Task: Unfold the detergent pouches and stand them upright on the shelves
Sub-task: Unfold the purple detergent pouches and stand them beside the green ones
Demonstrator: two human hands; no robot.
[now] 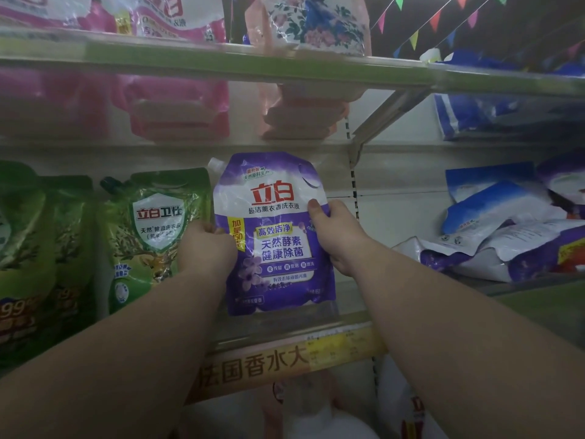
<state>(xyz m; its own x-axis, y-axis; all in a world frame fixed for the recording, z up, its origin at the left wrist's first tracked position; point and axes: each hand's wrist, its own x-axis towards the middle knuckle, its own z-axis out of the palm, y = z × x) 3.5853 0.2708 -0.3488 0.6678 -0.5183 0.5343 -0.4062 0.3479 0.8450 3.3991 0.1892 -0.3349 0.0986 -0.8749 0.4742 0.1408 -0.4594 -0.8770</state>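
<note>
A purple and white detergent pouch (274, 236) with a white spout stands upright on the middle shelf (294, 324). My left hand (207, 247) grips its left edge, fingers curled behind it. My right hand (337, 236) holds its right edge, thumb on the front. Green pouches (152, 236) stand upright just to the left, touching it.
A heap of blue, white and purple pouches (506, 236) lies flat on the shelf to the right. Pink and floral pouches (316, 23) fill the upper shelf above a glass rail. A yellow price strip (285, 359) runs along the shelf front. More pouches sit below.
</note>
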